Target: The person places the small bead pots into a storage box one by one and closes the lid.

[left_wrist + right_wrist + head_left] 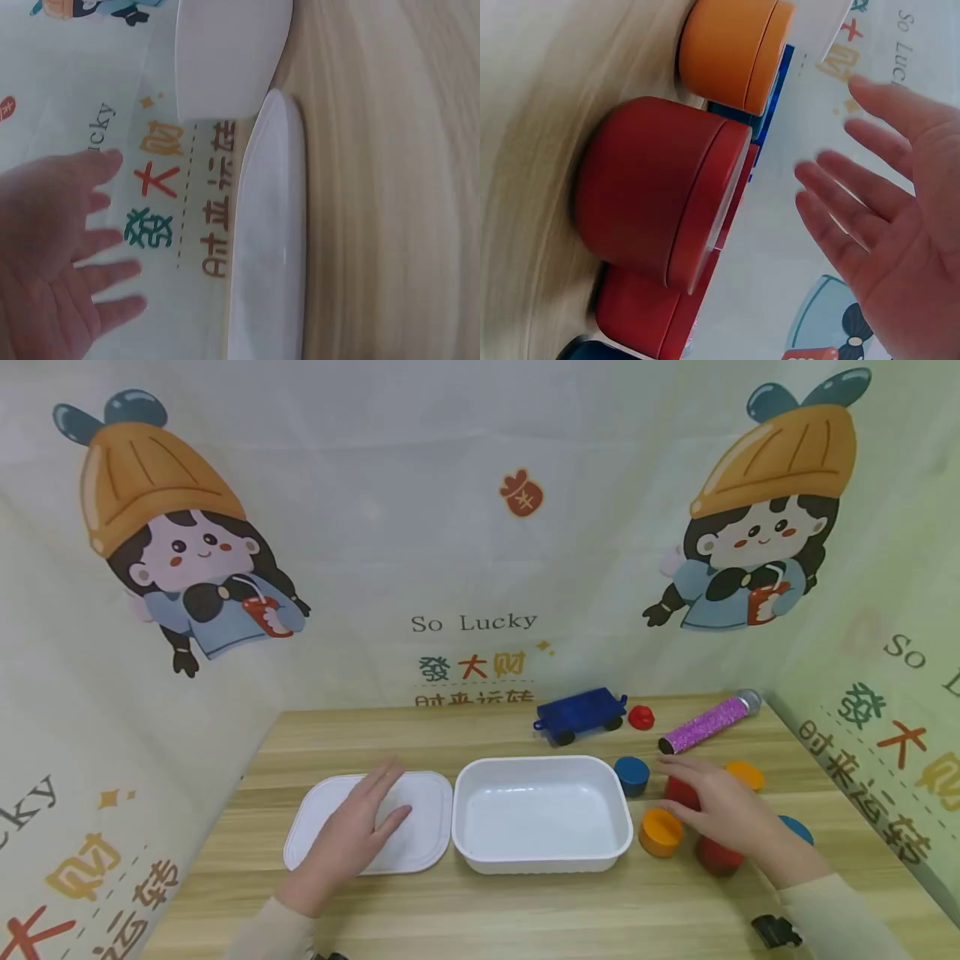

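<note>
My left hand (pixel 363 827) hovers over a flat white lid (pixel 416 839), fingers extended and holding nothing. The left wrist view shows that same lid (pixel 270 247) lying on the table, apart from the hand. To the lid's right stands a white rectangular box (pixel 543 865). My right hand (pixel 723 810) is spread above a group of small round tubs. Beneath and around it are a front red tub (pixel 716 858), a rear red tub (pixel 678 793), and an orange tub (pixel 661 835). The right wrist view shows the fingers relaxed and apart from the large red tub (pixel 645 195).
Near the box's right corner stands a blue tub (pixel 632 777). Beyond the right hand are another orange tub (pixel 746 775) and a partly hidden blue one (pixel 797 829). A blue toy wagon (pixel 581 714), a small red piece (pixel 641 718) and a pink glitter microphone (pixel 708 724) lie along the back.
</note>
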A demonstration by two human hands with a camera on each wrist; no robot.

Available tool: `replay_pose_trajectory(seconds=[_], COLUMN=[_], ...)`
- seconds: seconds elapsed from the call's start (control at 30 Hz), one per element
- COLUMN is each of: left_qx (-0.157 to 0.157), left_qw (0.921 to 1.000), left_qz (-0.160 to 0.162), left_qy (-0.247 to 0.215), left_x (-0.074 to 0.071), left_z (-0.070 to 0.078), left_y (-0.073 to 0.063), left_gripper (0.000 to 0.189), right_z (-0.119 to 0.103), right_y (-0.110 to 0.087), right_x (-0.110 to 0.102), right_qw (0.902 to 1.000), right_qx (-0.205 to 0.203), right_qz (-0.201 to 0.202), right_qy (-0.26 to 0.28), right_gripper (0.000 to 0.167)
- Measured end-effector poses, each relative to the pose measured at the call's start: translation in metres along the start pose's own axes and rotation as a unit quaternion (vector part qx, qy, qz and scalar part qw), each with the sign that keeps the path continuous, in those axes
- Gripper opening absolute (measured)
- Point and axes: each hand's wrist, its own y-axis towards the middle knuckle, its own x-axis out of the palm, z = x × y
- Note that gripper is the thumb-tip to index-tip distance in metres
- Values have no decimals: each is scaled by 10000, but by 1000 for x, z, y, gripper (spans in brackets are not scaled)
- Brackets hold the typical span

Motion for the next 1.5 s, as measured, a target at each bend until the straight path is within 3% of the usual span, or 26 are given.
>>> replay_pose_trajectory(seconds=[0.2,0.33,0.6,0.93,1.1,1.5], left_qx=[813,990,948,1037,996,902], left_qw=[9932,9902,9892,9886,9896,9905], left_qz=[-303,-472,-720,-758,-730,-760], left_qy=[-777,-866,-849,-780,-744,-702], left_x=[11,15,18,22,22,26], left_z=[13,17,24,27,28,31], left_y=[5,8,10,8,8,12], left_gripper=[40,38,35,33,35,34], right_z=[-3,-2,1,-1,0,-1], right_y=[-9,-13,-15,-15,-15,-8], right_x=[-1,0,6,11,11,-12], right_qw=[9974,9952,9934,9919,9933,9961], right_qx=[-278,-315,-228,-119,-78,-216], right_qz=[-597,-851,-1053,-1162,-1054,-452], right_qy=[309,365,394,493,465,723], right_gripper=[41,39,40,40,38,39])
